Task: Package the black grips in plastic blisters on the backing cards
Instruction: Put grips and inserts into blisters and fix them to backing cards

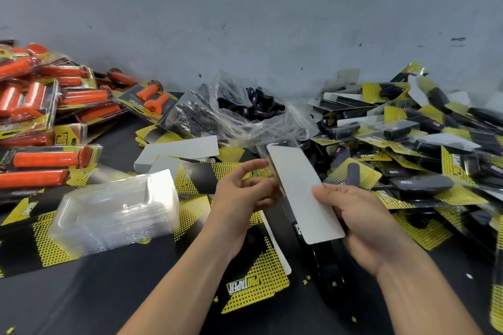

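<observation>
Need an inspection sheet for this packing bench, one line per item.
surface: black tabletop, littered with yellow-black backing cards
job's things: stack of clear blisters left of the hands; black grips loose in a clear bag by the wall; finished black packs piled on the right
clutter: packed orange grips heaped on the left
grip: right hand holds a white card; left hand has its fingers curled beside the card's edge, contact unclear
cables: nothing seen
surroundings: scuffed grey wall behind the bench
</observation>
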`<action>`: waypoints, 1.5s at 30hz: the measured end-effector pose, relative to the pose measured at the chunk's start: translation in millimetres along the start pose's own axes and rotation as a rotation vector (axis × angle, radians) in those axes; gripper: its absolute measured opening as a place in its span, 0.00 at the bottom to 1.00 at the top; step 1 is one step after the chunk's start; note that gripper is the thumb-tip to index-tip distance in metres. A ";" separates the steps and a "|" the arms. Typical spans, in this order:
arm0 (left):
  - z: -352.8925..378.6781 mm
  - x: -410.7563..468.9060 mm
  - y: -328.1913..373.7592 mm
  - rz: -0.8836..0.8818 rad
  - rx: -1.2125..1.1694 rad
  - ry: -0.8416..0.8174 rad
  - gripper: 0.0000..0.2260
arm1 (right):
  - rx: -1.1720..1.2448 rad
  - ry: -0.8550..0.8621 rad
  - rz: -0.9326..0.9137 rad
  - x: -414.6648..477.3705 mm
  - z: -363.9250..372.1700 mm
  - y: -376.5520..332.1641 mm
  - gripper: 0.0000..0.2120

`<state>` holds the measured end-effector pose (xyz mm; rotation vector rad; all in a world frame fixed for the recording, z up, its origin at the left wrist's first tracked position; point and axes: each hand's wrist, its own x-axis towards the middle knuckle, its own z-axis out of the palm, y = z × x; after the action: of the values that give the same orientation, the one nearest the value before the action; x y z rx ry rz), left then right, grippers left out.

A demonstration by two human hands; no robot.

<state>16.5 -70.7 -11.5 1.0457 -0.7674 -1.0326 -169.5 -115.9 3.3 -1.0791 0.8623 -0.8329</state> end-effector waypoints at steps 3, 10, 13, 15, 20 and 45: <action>3.7 -3.0 0.2 0.142 0.321 0.169 0.17 | -0.012 0.005 -0.005 0.5 0.0 0.2 0.11; 10.1 -13.2 0.6 0.235 0.629 0.159 0.11 | -0.192 0.048 -0.083 -0.7 7.0 -1.9 0.09; 8.8 -10.9 3.2 0.128 0.568 0.153 0.14 | -0.225 0.056 -0.096 -1.3 8.7 -2.5 0.10; 8.8 -9.4 4.7 0.059 0.398 0.155 0.17 | -0.279 0.088 -0.112 -1.7 9.5 -1.5 0.11; 7.9 -5.2 6.0 -0.063 -0.018 0.188 0.23 | -0.528 0.243 -0.255 -0.1 11.8 4.2 0.10; 11.0 -10.3 13.2 0.045 0.205 0.300 0.20 | -0.608 0.155 -0.272 -0.1 11.6 -0.2 0.08</action>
<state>7.1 -62.6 4.2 1.3187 -0.6563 -0.7460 -159.1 -111.5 6.3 -1.7091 1.1553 -0.9116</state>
